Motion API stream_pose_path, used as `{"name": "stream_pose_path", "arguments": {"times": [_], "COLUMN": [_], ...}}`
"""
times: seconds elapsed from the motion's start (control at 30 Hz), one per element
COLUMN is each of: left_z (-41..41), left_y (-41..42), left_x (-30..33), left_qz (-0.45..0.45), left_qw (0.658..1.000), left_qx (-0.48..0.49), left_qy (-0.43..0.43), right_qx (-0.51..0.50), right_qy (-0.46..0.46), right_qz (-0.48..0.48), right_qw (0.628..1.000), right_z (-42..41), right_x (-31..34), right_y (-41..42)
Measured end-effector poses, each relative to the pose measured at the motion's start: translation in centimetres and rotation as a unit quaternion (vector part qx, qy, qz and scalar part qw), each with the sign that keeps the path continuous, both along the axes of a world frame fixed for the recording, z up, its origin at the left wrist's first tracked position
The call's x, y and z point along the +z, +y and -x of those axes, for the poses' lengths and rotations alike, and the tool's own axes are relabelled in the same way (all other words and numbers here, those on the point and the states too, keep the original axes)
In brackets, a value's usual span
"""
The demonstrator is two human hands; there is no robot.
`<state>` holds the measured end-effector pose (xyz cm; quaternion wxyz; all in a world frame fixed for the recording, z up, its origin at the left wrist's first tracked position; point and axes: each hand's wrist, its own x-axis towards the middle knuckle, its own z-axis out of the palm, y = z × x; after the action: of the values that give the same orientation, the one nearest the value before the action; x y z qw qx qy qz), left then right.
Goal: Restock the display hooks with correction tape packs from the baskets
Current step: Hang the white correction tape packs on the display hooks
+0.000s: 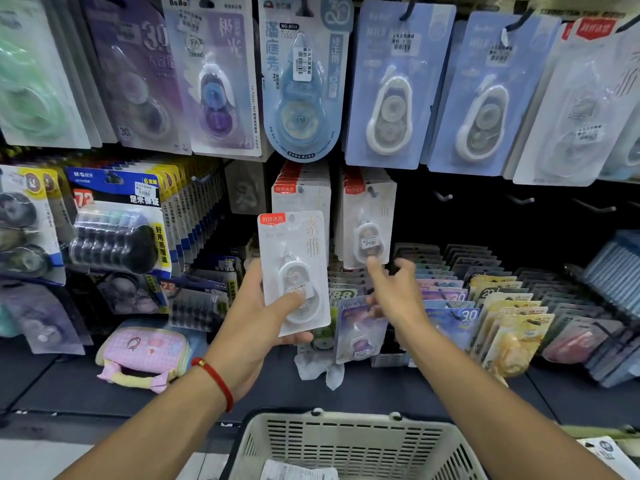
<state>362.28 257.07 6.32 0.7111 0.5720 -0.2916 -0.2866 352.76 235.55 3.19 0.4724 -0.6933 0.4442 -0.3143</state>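
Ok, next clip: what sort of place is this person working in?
Most likely the stationery aisle of a shop. Carded correction tape packs with price stickers hang on display hooks, more stock stands filed on the shelf below, and a shopping basket sits under the left hand, which holds a white pack.

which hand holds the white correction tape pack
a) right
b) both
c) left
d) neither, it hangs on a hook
c: the left hand grips the white pack by its lower edge with the thumb across the front, while the right hand is apart from it, fingers loose, reaching toward the hanging packs.
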Motion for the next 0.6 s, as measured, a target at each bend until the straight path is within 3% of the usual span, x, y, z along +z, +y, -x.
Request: {"name": "stream_pose_path", "arguments": {"times": [0.07,0.2,0.3,0.6], "left_z": [0.0,0.5,1.0,2.3], "left_y": [0.1,0.1,0.0,-0.3], "left_x": [0.1,0.4,0.6,0.6], "left_qz": [-0.004,-0.002,0.005,0.0], "left_qw": [1.0,0.999,0.997,0.991], "left_qx": [-0.015,-0.052,-0.082,-0.121], "left_qy": [0.005,0.009,-0.002,-0.064], "right_qx": [0.013,0.192,0.283,0.152], "right_qy": [0.034,-0.082,-0.105,-0.195], "right_qz": [0.048,0.037,0.044,0.064], "right_qw": [0.998,0.977,0.952,0.967], "right_z": [0.7,1.9,3.1,5.1], "right_x": [-0.5,1.5,2.4,3.5], "right_y": [1.1,4.8,6.8,5.7]}}
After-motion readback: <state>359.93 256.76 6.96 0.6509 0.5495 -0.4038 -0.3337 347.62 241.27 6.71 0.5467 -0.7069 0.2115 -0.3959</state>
